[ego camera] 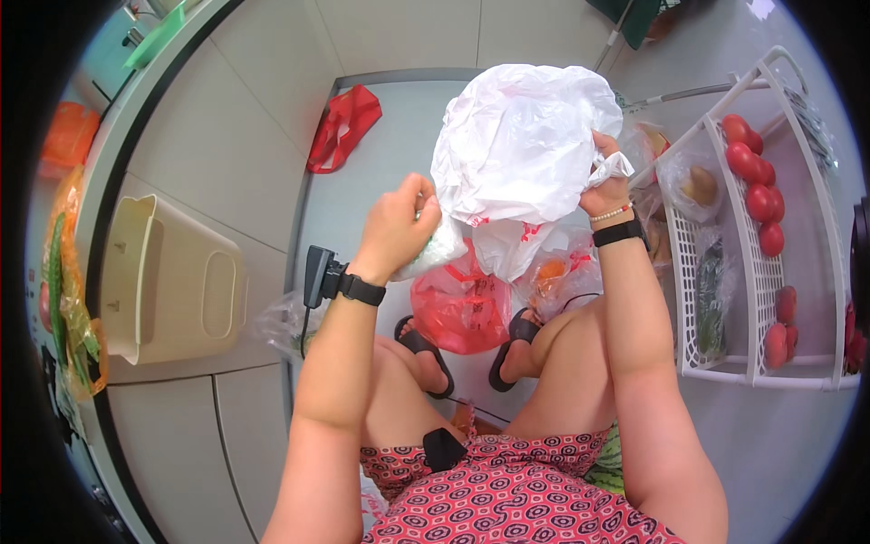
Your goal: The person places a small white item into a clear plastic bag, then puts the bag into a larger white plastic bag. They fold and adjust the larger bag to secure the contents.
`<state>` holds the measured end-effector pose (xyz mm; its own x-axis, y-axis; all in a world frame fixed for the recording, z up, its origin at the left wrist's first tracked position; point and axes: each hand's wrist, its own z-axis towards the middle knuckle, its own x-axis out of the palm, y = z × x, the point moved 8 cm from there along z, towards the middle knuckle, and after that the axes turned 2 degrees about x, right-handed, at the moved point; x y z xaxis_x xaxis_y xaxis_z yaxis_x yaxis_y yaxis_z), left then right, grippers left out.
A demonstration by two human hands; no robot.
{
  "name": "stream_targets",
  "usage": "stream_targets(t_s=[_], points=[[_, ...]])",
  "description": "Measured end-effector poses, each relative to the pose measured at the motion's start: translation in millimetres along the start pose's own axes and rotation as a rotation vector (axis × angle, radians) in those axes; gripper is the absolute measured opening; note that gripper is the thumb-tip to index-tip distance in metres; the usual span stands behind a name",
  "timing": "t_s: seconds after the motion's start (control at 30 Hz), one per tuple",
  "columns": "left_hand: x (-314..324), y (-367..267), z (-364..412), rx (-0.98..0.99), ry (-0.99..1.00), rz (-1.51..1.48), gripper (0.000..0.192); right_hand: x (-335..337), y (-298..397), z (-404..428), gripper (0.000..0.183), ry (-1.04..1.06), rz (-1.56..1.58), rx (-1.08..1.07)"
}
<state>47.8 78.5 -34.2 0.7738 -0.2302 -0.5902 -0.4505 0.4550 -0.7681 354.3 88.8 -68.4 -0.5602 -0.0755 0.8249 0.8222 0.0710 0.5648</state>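
A large, puffed-out white plastic bag (520, 146) with red print is held up in front of me. My right hand (606, 180) grips its gathered, twisted edge on the right side. My left hand (402, 221) is closed around a crumpled white plastic bundle (435, 255) with faint green marks, close to the big bag's left side; whether the two are joined I cannot tell. Below them, between my feet, a red translucent plastic bag (462, 309) stands on the floor. Beside it lies a clear bag (561, 272) with something orange inside.
On the right stands a white tiered rack (754, 377) with tomatoes (758, 183), peaches (781, 333) and bagged cucumbers (711, 306). A beige bin (177, 279) hangs on the cabinet at left. A red bag (345, 129) lies on the floor, and a watermelon (607, 466) is by my right thigh.
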Motion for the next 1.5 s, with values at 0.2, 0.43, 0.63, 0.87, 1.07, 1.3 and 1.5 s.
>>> stream_targets(t_s=[0.2, 0.43, 0.63, 0.87, 1.07, 1.3, 1.5], points=[[22, -8, -5, 0.048, 0.358, -0.088, 0.038, 5, 7, -4, 0.045, -0.025, -0.046, -0.025], [43, 19, 2, -0.273, 0.343, -0.123, 0.049, 23, -20, -11, 0.037, 0.007, -0.047, 0.049], [68, 39, 2, -0.407, 0.470, 0.010, 0.054, 44, -68, -13, 0.034, 0.131, -0.050, 0.250], [88, 30, 10, -0.302, 0.334, -0.680, 0.043, 57, -92, -12, 0.054, 0.137, -0.037, 0.236], [73, 44, 18, -0.252, 0.261, -0.585, 0.033, 50, -56, -12, 0.047, 0.137, 0.015, 0.153], [-13, 94, 16, -0.264, 0.078, -0.219, 0.028, -15, 22, -14, 0.030, -0.154, -0.131, -0.092], [-92, 134, 6, -0.302, -0.353, 0.241, 0.029, -90, 33, -27, 0.022, -0.282, -1.271, 0.151]])
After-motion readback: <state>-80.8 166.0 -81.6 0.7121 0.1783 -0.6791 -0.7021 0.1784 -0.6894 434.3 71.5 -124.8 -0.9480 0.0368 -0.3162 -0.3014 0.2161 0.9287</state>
